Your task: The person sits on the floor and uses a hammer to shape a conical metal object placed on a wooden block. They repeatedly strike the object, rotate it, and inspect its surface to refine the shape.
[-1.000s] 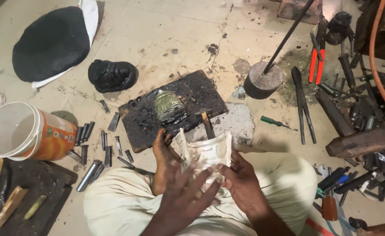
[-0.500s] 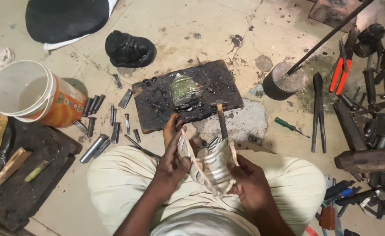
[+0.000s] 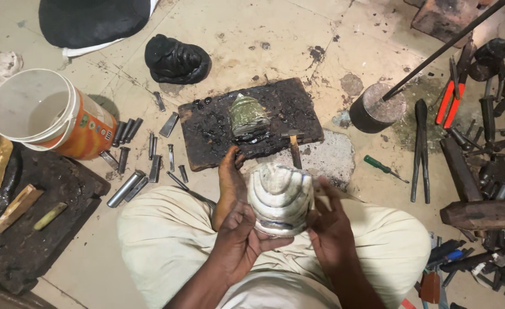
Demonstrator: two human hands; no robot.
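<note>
Right now I see the left hand (image 3: pixel 238 226) and right hand (image 3: pixel 328 226) cupping the pale ribbed shell piece (image 3: pixel 280 197) over the lap, just short of the black pitch board (image 3: pixel 249 121); a loosened grip could drop and chip it.

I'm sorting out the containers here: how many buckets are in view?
1. A white bucket with an orange label lies tipped on its side on the floor at the left, apart from both hands, which hold a ribbed metal piece. Others may lie outside the frame.
</note>
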